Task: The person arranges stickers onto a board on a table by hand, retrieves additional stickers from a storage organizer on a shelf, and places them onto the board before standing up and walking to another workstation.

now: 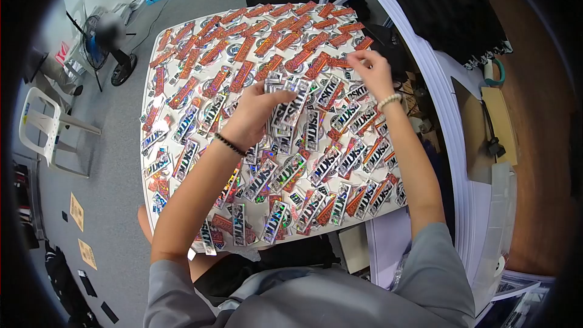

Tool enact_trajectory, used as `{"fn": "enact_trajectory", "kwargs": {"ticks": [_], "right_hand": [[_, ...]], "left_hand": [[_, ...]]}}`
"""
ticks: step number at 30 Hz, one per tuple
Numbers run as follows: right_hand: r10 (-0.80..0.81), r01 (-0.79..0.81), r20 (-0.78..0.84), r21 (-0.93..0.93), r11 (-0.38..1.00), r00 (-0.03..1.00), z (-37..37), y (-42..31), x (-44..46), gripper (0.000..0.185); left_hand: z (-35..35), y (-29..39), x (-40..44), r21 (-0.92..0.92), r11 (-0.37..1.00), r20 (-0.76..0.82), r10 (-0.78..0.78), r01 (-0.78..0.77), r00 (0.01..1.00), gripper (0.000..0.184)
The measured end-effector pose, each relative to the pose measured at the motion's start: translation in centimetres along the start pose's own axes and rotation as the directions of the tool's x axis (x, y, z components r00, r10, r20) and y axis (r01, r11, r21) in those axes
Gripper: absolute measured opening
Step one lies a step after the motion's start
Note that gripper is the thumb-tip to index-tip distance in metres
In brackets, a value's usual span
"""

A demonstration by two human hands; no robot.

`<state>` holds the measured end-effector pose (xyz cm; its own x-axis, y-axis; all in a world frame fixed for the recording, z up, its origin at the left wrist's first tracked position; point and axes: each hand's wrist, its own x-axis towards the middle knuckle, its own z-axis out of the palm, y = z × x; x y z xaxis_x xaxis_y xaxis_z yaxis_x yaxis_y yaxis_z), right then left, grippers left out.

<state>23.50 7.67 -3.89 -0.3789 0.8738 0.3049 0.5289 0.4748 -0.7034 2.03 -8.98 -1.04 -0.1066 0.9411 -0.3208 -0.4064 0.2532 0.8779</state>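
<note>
At centre, my left fingers (279, 98) clamp stacked strips (293, 111) a weak pinch could spill; right fingers (361, 59) curl close, grip unclear.

Left hand (262, 108) grips stickers (294, 104); right hand (371, 70) hovers over table (257, 246).

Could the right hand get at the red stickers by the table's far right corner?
Very likely yes: the right hand is close beside those red stickers, and nothing seems to stand between. The left hand, holding its stack, is off to the side.
</note>
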Motion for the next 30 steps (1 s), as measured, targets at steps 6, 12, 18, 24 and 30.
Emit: {"fn": "enact_trajectory", "kwargs": {"ticks": [6, 12, 18, 24, 30], "right_hand": [[0.034, -0.314, 0.436, 0.590, 0.744, 0.899, 2.1, -6.9, -3.2, 0.024], [0.231, -0.257, 0.113, 0.444, 0.858, 0.966, 0.9, -0.2, 2.6, 0.023], [-0.099, -0.061, -0.297, -0.485, 0.872, 0.950, 2.1, 0.9, 2.6, 0.034], [-0.104, -0.082, 0.290, 0.565, 0.821, 0.951, 5.0, -5.3, 0.2, 0.028], [0.131, -0.218, 0.216, 0.457, 0.862, 0.968, 4.5, -3.1, 3.4, 0.025]], "left_hand": [[1.3, -0.3, 3.2, 0.173, 0.983, -0.022, 0.062, -0.058, 0.998, 0.028], [0.6, 0.6, 2.7, -0.082, 0.987, 0.044, -0.135, 0.139, 0.990, 0.030], [-0.9, 0.1, 3.6, 0.035, 0.997, -0.051, -0.072, 0.074, 0.996, 0.026], [-0.1, 0.2, 3.7, 0.109, 0.994, -0.117, 0.026, -0.013, 0.993, 0.027], [-2.3, 0.5, 3.1, -0.115, 0.991, -0.061, -0.069, 0.062, 0.996, 0.020]]}}
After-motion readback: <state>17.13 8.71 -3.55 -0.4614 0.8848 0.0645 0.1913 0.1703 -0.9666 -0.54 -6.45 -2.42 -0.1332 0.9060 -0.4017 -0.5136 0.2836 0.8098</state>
